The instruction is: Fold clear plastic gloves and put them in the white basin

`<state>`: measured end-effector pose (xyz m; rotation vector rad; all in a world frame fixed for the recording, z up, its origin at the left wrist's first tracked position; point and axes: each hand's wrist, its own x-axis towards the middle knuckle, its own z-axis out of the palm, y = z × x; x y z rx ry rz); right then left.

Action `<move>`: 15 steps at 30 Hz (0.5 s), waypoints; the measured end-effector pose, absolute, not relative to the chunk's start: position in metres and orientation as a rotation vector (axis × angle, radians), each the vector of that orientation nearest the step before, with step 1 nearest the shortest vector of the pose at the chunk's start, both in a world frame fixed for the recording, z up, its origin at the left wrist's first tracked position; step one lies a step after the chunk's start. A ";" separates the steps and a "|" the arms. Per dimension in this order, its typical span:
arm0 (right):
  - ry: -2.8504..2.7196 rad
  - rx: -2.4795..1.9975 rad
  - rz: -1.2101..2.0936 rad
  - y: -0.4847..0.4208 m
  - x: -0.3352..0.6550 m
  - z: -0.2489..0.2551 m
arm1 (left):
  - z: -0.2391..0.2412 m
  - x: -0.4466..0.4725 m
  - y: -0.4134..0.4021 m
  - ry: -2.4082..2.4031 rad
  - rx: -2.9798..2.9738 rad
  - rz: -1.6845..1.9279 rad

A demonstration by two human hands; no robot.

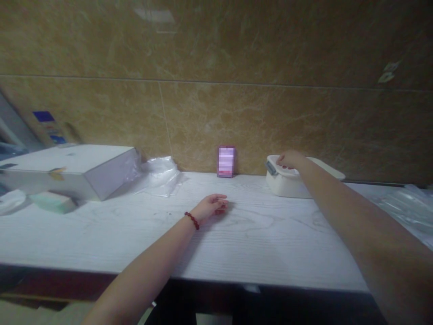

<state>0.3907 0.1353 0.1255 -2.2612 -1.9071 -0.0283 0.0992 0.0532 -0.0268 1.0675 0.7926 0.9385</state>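
My left hand [211, 207] hovers over or rests on the middle of the white wood-grain table [250, 243]. Its fingers are loosely bent and apart, holding nothing; a red bead bracelet [192, 220] circles the wrist. At the back right, a white plastic storage box [287, 186] with a grey side latch [271, 168] stands against the wall. My right hand [291, 159] reaches onto the top of this box, its fingers curled at the lid near the latch. Red fingernails show there, and the forearm hides part of the box.
A phone [226, 161] leans upright on the tiled wall. Leftward are a large white carton [101, 180], clear plastic bags [162, 176], a pale green block [54, 201] and a white item [12, 201]. More clear plastic [406, 205] lies at the far right.
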 end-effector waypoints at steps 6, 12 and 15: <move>-1.890 -2.072 -0.247 0.108 0.371 0.131 | -0.025 0.097 0.054 0.849 1.101 0.940; -1.981 -1.779 -0.045 0.066 0.332 0.089 | -0.025 0.095 0.055 0.844 1.171 0.986; -2.015 -1.728 0.145 0.050 0.309 0.054 | -0.026 0.091 0.060 0.856 1.227 1.016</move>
